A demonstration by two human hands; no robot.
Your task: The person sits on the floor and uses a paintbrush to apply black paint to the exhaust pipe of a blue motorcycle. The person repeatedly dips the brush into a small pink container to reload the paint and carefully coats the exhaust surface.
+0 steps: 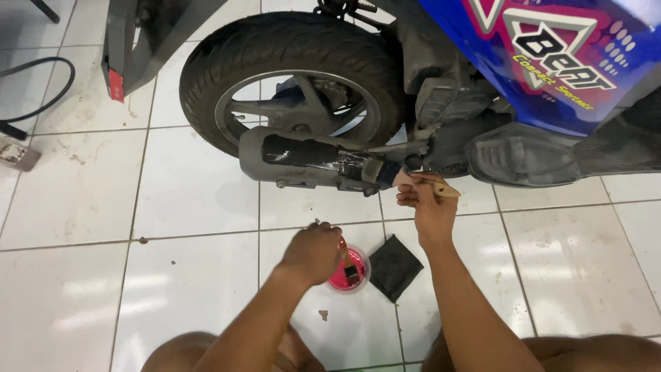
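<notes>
A scooter's grey exhaust muffler (255, 157) lies beside the rear wheel (275, 48), part of it coated glossy black. My right hand (428, 207) grips a wooden-handled paintbrush (441, 186), whose dark bristles rest against the muffler's right end. On the floor tiles below stands a small pink cup (337, 279). My left hand (313, 251) is over the cup, holding a small brush (349, 267) with its tip dipped inside. A black cloth (394, 267) lies just right of the cup.
The scooter's blue side panel (551, 62) and dark footrest (523, 155) fill the upper right. A black cable (48, 96) loops on the white tiles at far left, near a small box (17, 153). A dark stand with a red tag (117, 76) is at the upper left. My knees frame the bottom edge.
</notes>
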